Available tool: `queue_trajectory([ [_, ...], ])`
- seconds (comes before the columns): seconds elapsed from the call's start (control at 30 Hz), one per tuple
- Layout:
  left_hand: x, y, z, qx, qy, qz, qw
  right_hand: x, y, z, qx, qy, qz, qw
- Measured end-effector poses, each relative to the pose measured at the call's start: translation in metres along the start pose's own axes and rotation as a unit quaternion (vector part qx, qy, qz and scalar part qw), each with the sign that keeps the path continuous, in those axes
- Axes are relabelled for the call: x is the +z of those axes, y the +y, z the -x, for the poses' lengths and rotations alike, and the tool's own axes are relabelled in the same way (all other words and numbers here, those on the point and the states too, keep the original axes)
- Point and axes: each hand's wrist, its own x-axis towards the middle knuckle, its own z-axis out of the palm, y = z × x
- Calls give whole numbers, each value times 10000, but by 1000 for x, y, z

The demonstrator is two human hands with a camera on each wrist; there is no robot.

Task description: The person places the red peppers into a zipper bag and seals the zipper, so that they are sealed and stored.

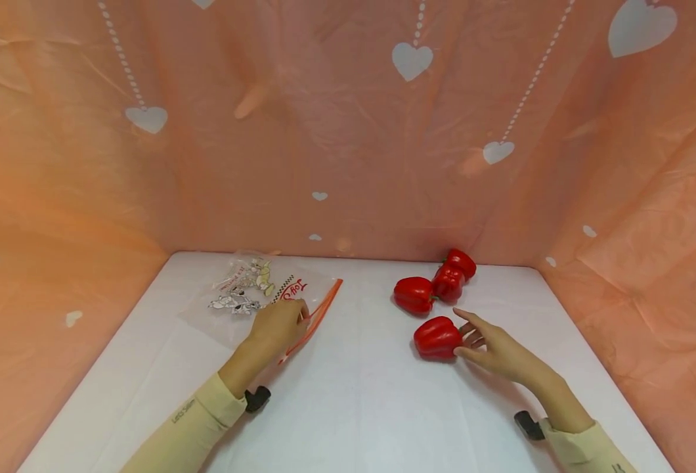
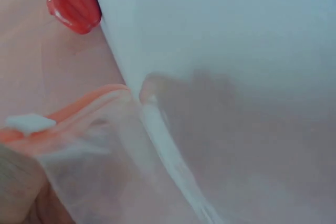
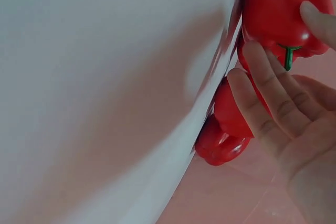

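My left hand (image 1: 278, 326) pinches the orange-edged opening of a clear plastic zip bag (image 1: 253, 279) lying flat at the left of the table. The bag carries cartoon prints and red lettering. In the left wrist view the orange strip (image 2: 84, 103) and a white slider (image 2: 30, 123) show beside my fingers. My right hand (image 1: 496, 347), fingers spread, is at the stem end of the nearest red bell pepper (image 1: 437, 338). From the right wrist, its thumb (image 3: 317, 22) overlaps that pepper, and the green stem (image 3: 289, 57) shows between thumb and fingers.
Behind that pepper lie more red bell peppers: one on the left (image 1: 414, 295), one in the middle (image 1: 448, 283) and one at the back (image 1: 461, 263). An orange curtain (image 1: 354, 164) with white hearts encloses the white table (image 1: 354, 407) at the back and sides.
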Motion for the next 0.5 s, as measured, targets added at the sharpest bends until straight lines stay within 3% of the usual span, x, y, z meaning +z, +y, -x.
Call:
queue_trajectory([
  [0.2,-5,-3,4,-24,95,399,9992,4,-5,-6,-93,-116,-112,9998],
  [0.5,-9,-6,6,206,398,745,9962,10,-13,-11,-168,121,-65,9998],
])
